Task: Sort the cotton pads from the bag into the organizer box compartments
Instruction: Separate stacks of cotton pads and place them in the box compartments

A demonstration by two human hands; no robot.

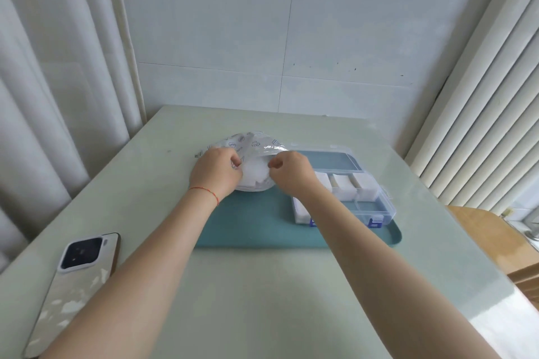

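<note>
Pale green table (262, 285), bag (250, 144) mouth pinched between left hand (217, 170) and right hand (291, 169)

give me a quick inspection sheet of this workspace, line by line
surface: pale green table with a teal tray on it
job's things: printed bag at the tray's far left, white pads showing in its mouth; clear box on the tray's right, lid open, pads in several compartments, at least one near-right compartment looks empty
clutter: phone face down at the table's near left
grippers: left hand and right hand each pinch an edge of the bag's mouth
cables: nothing seen
surroundings: tiled wall behind, curtain left, blinds right, wooden chair at right edge
</note>
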